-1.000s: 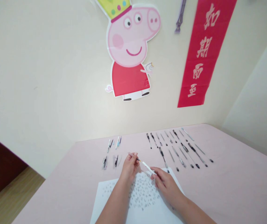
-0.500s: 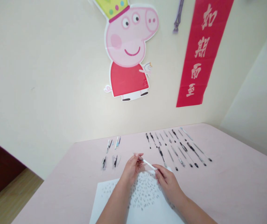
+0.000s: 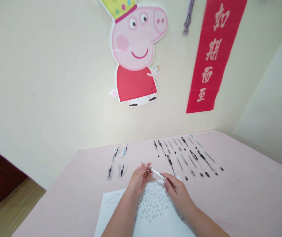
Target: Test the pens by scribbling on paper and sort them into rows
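A slim white pen (image 3: 157,173) is held slantwise between my two hands, above a white sheet of paper (image 3: 115,210) covered in small dark marks. My left hand (image 3: 140,177) pinches its upper left end with closed fingertips. At the lower right end, the fingers of my right hand (image 3: 176,187) are closed round it, hiding that tip. Beyond my right hand, several pens and pen parts lie in two rows, among them a black-gripped pen (image 3: 170,161).
At the table's left are small groups of pen parts (image 3: 110,171) and white-and-blue pieces (image 3: 123,150). The pink table (image 3: 64,197) meets a wall bearing a cartoon pig cutout (image 3: 136,82) and a red banner (image 3: 211,65).
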Tool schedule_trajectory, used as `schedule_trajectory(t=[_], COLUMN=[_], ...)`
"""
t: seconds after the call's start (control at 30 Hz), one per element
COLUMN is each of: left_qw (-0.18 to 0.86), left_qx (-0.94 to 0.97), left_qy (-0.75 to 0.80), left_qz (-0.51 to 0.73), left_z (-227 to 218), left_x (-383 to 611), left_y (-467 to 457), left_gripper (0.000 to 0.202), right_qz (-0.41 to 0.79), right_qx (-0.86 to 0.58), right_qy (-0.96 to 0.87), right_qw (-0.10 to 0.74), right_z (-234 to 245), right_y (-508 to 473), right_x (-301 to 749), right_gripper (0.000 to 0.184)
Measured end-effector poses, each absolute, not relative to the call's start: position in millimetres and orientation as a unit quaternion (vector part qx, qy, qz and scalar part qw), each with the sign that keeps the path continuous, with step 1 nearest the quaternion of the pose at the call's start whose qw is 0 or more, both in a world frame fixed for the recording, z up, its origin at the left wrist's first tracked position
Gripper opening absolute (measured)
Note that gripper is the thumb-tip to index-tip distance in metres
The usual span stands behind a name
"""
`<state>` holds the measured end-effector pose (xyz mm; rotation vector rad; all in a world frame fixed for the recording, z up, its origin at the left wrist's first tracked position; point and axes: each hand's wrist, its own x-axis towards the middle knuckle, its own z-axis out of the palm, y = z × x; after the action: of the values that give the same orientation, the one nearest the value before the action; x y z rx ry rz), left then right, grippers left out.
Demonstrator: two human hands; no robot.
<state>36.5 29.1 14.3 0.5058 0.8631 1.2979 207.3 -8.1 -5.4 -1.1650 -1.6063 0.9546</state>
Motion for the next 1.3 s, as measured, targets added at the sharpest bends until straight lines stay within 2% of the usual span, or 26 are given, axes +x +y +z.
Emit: schedule_trajectory(t=[0.2, 0.43, 0.8, 1.07, 1.3], left_qw=[0.684, 0.688, 0.728, 0.721, 0.695], left_qx=[0.216, 0.236, 0.273, 0.269, 0.247], left_qy=[0.401, 0.397, 0.35, 0.362, 0.383], left_qz=[0.57, 0.559, 0.523, 0.526, 0.556], left_z=[15.5, 15.7, 19.7, 18.7, 14.5], left_x=[36.7, 35.6, 32.9, 34.3, 35.3], left_y=[29.8, 28.7, 23.0, 22.9, 27.8], left_gripper=[0.017, 0.014, 0.021, 0.02, 0.013], right_qz=[0.397, 0.433, 0.484, 0.497, 0.417], right_qx=[-0.479, -0.481, -0.497, -0.51, -0.481], right_qy=[-0.626, -0.584, -0.54, -0.536, -0.584], right_qw=[0.471, 0.49, 0.477, 0.453, 0.504], right_z=[-6.7, -6.8, -2.4, -2.4, 2.2], right_y=[-8.4, -6.3, -3.4, -3.0, -4.5], right_x=[207.5, 207.9, 211.3, 210.8, 209.5], right_gripper=[0.039, 0.027, 0.053, 0.058, 0.04])
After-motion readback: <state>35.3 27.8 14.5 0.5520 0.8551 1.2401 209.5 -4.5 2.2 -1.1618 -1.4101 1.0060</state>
